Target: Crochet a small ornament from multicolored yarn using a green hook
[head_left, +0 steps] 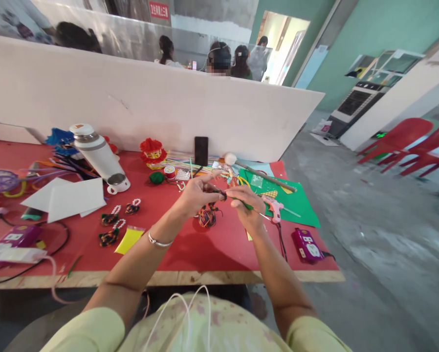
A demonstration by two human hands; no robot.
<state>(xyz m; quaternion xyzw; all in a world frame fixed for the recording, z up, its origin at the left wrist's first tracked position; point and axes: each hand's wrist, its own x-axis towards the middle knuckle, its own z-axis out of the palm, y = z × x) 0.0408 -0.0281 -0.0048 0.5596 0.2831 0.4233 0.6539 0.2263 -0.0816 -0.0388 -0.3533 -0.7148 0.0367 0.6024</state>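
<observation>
Over the middle of the red table, my left hand [196, 196] pinches a small dark multicoloured yarn piece [220, 194]. Close by on the right, my right hand [247, 205] grips a crochet hook [248, 206] with a green handle and thin metal shaft. Its tip meets the yarn piece, though my fingers cover much of it. Below my hands lies a ball of multicoloured yarn [207, 218]. Three small yarn pieces with white bead loops, one of them a dark charm [108, 237], rest to the left beside a yellow packet [130, 239].
A white thermos [97, 154] and white paper sheets [75, 200] are at left. A phone [201, 150] stands against the white partition [149, 102]. A pink glue gun [274, 209] rests on a green sheet [303, 205] at right, near a purple power block [307, 245].
</observation>
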